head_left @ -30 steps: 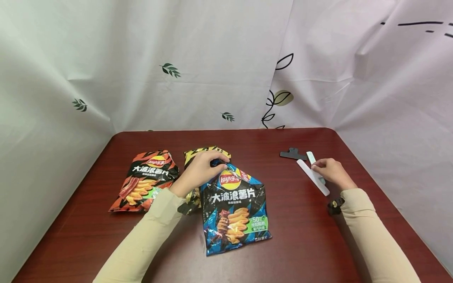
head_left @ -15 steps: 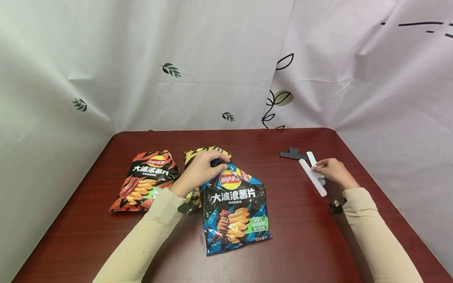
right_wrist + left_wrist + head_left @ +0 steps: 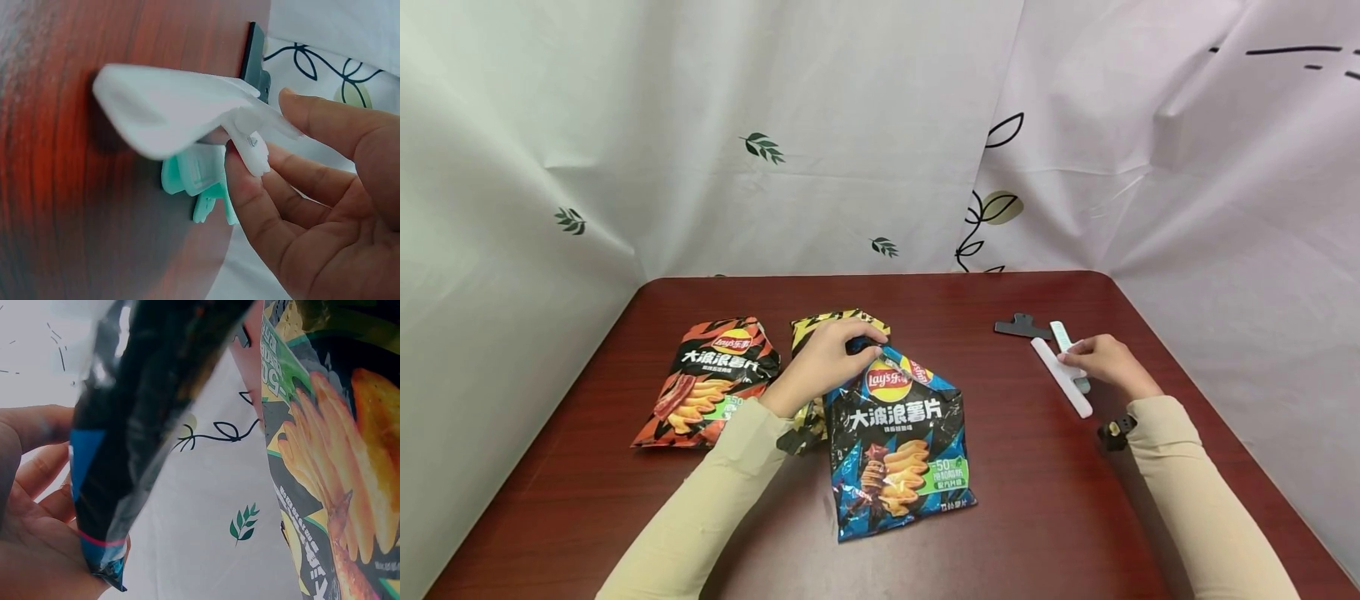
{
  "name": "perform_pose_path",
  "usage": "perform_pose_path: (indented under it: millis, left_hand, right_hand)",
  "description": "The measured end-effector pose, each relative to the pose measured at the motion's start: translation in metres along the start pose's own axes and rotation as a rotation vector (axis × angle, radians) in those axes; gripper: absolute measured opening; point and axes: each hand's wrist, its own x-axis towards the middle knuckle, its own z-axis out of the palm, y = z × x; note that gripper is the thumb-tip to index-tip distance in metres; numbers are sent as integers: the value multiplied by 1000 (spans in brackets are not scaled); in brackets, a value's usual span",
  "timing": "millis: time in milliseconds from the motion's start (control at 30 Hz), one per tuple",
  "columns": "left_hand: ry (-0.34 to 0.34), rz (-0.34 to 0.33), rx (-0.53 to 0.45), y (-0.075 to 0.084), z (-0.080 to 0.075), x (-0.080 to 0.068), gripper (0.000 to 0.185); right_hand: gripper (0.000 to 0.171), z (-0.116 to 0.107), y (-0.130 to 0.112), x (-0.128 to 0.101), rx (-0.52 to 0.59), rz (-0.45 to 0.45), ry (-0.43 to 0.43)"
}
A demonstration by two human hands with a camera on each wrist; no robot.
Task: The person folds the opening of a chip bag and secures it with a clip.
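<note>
The blue bag's top is pinched by the left hand while the white clip, at 3 o'clock on the bench, is grasped by the right hand, not yet applied.

Dark red wood desk w/ rounded far corners. On it lay: orange chip bag at left, yellow bag behind blue bag, black clip, white clip and teal clip at right.
</note>
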Motion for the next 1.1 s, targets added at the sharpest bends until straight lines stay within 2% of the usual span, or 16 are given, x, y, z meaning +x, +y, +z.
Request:
perform_pose_path:
  millis: [233,600,867,1100]
  left_hand:
    - [-1,-14,1,1,0,-1,23]
    - [15,-46,-8,0,-1,-1,25]
    - [17,-79,-24,-1,-2,-2,24]
    - [18,-61,-24,0,-2,-2,25]
  right_hand:
    - [51,-2,-7,0,24,3,-29]
    - [49,-4,-19,-1,-6,-75,-39]
    - [45,-2,-28,0,72,-129,-51]
    - [44,-4,-40,0,107,-157,-49]
